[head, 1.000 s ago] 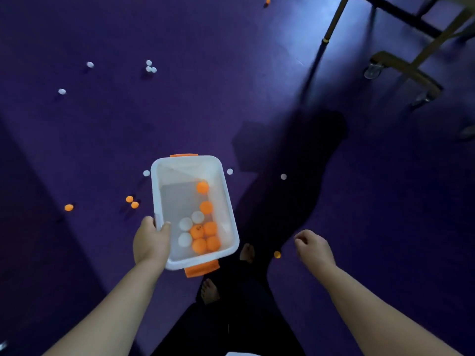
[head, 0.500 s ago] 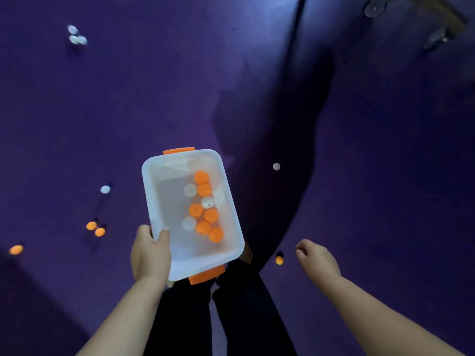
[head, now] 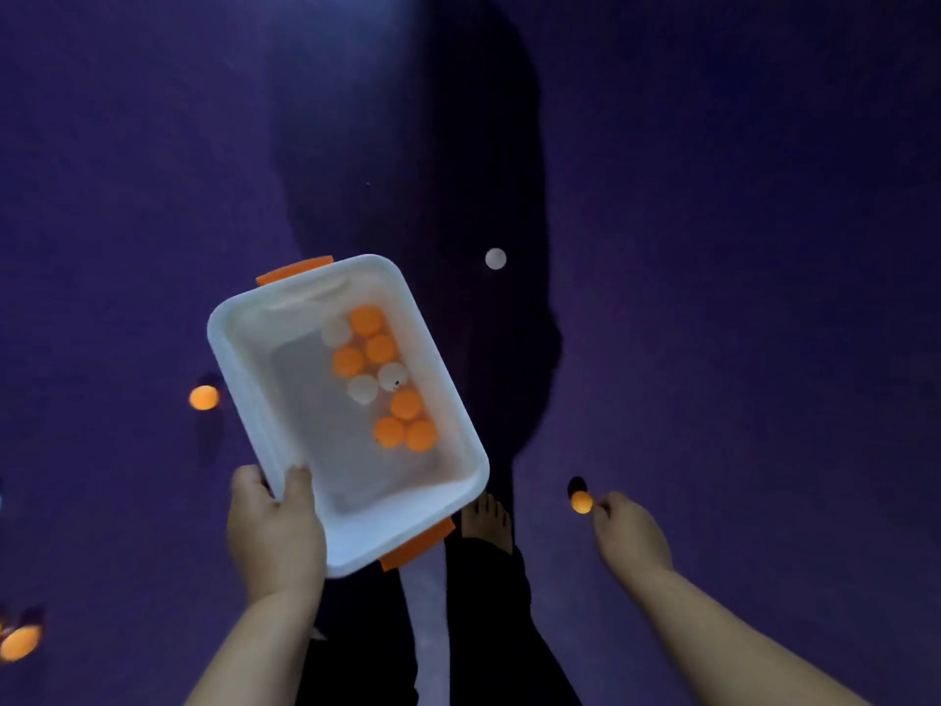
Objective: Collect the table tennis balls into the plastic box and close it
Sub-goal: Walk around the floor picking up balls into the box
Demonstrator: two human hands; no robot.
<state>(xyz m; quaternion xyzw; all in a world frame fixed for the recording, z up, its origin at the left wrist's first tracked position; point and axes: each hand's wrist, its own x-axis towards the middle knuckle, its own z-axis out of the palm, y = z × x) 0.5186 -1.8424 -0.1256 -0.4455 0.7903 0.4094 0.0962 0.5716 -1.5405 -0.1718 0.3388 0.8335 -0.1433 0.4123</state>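
Note:
My left hand (head: 275,532) grips the near left corner of a white plastic box (head: 239,379) with orange clips, held above the purple floor and tilted. Several orange and white balls (head: 379,349) lie along the box's right side. No lid is in view. My right hand (head: 631,537) reaches down to the right, with its curled fingertips at an orange ball (head: 581,502) on the floor. That ball shows whole and is not enclosed by the fingers.
A white ball (head: 495,258) lies on the floor beyond the box, in my shadow. An orange ball (head: 204,397) lies left of the box and another (head: 20,643) at the lower left edge. My bare foot (head: 486,522) stands just under the box's near corner.
The view has dropped closer to the floor. My right hand has moved forward to the orange ball. The balls in the box have rolled to its right side.

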